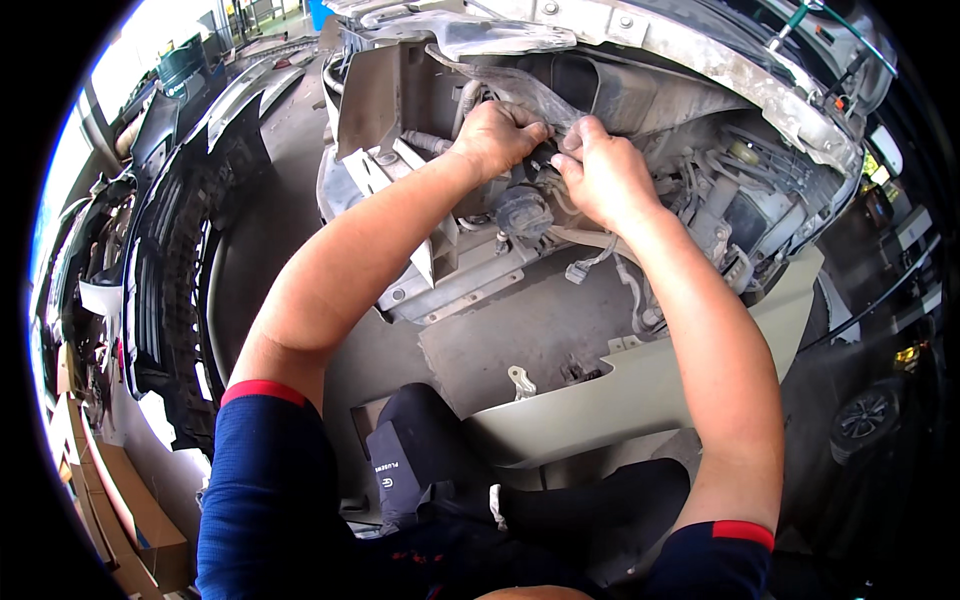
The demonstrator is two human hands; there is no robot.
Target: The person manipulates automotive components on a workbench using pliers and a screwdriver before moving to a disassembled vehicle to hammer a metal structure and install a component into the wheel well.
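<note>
My left hand (498, 138) and my right hand (610, 178) meet at the exposed front of a car (640, 32). The fingers of both are closed, pinching at a small dark piece (543, 154) between them. Its kind is mostly hidden by my fingers. Dusty wiring and pipes run behind and around the hands. Just below them sits a dusty round part (523, 210). A grey wiring connector (578, 271) dangles below my right wrist. A ribbed hose (428, 142) lies to the left of my left hand.
A pale green body panel (590, 415) stretches across in front of my legs. Removed bumpers (165, 270) stand along the left, with cardboard (150, 540) at the lower left. A metal crossbar (470, 290) runs below the hands. At far right is a wheel (866, 418).
</note>
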